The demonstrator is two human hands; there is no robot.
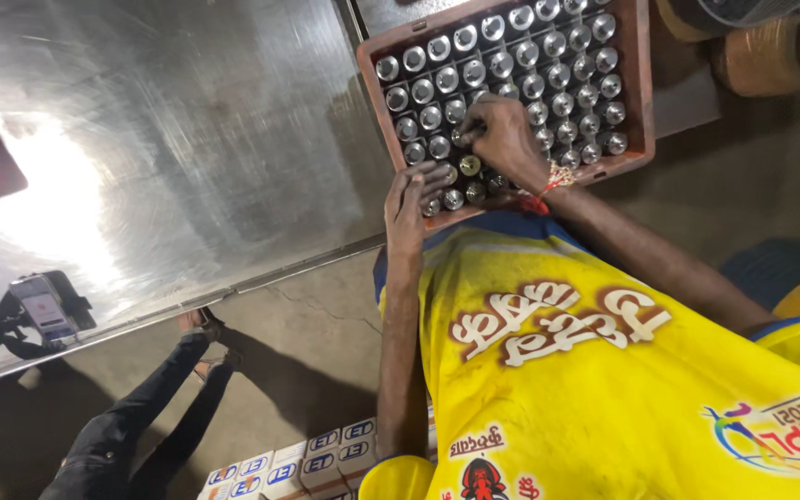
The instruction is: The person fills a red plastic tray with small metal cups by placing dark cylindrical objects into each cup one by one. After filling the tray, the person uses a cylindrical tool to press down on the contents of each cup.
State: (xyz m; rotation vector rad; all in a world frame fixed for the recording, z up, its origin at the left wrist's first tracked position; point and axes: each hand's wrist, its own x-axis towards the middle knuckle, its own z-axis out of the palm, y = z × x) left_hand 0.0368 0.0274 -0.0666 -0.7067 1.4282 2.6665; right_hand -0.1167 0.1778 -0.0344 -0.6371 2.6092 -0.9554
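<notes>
Nearest you, your yellow shirt fills the lower right, with white boxes stacked on the floor below your left arm. Your left hand lies flat, fingers spread and holding nothing, on the near edge of the brown tray. Just beyond, your right hand curls down among the metal cans, fingertips pinching one in the near rows. The tray sits beside a shiny steel table.
</notes>
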